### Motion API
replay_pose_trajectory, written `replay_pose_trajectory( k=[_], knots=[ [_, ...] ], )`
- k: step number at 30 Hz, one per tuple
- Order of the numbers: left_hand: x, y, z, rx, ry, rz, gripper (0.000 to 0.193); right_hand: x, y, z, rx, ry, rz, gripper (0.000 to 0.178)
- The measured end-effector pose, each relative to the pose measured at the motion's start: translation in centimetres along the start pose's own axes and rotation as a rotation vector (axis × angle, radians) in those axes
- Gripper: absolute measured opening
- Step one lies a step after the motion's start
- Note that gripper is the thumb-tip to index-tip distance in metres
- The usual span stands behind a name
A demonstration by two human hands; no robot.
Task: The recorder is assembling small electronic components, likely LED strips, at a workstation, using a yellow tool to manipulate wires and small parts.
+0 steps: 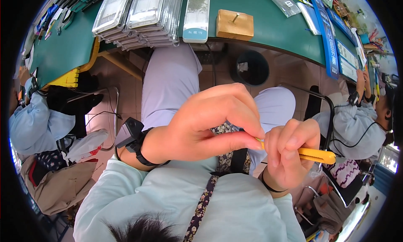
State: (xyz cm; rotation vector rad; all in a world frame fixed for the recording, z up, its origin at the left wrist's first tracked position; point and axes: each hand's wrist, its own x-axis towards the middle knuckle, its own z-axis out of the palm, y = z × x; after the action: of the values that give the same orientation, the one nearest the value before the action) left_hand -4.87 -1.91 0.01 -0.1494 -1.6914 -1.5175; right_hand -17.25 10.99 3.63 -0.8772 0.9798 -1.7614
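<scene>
A slim yellow pen-shaped tool [319,155] is held in front of my chest, lying almost level. Its rounded end, with a long slot or clip along the side, sticks out to the right of my right hand [292,152]. The fingers of that hand are wrapped round its middle. My left hand [216,116] has thumb and forefinger pinched together at the tool's other end, where a bit of yellow shows. Whatever else may be between those fingertips is hidden. A small dark camera on a band [132,135] sits on my left wrist.
Ahead is a green table [279,36] with stacked clear plastic cases [145,15], a tall printed box [196,15] and a wooden block [235,24] with a metal pin. Below stands a dark bin [249,68]. People in light blue sit at left [42,120] and right [350,126].
</scene>
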Motion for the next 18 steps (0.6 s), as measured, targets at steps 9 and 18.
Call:
replay_pose_trajectory(
  k=[9, 18],
  knots=[
    [0.1, 1.0, 0.4, 0.054, 0.016, 0.071, 0.026, 0.0, 0.3, -0.1, -0.071, -0.079, -0.069, 0.019],
    [0.8, 1.6, 0.4, 0.247, -0.014, 0.115, 0.015, -0.2, 0.7, -0.4, -0.174, -0.065, -0.119, 0.019]
  ],
)
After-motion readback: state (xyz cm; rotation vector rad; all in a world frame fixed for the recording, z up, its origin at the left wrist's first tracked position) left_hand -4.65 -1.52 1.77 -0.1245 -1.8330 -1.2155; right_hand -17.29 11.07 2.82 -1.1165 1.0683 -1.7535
